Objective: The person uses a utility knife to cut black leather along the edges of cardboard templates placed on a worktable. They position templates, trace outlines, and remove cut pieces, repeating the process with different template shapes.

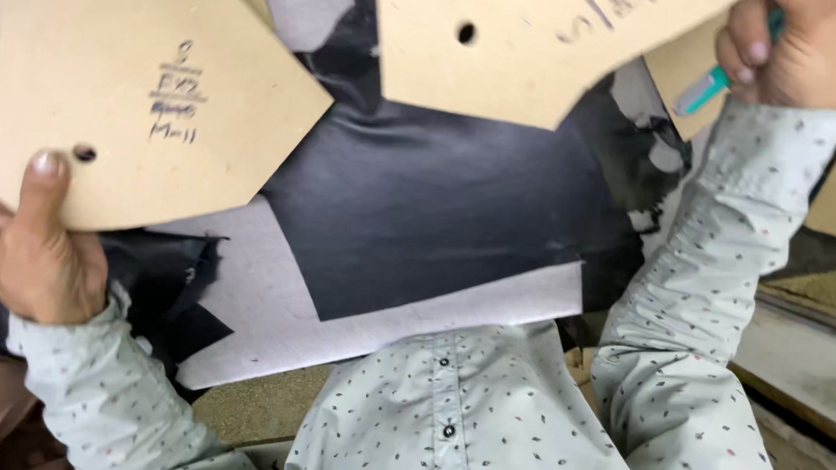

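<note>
Head view: the left hand (32, 246), at eight o'clock, clamps the lower edge of a tan cardboard pattern piece (152, 92), thumb beside its punched hole. At one o'clock the right hand (802, 45) grips a teal pen (711, 88) against a second cardboard pattern (530, 42). Black leather sheet (438, 208) lies open between both patterns, its near edge on grey backing (273, 323).

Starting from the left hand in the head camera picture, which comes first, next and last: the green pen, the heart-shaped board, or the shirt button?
1. Heart-shaped board, held in the left hand itself.
2. Shirt button, lower middle.
3. Green pen, far upper right in the right hand.
</note>
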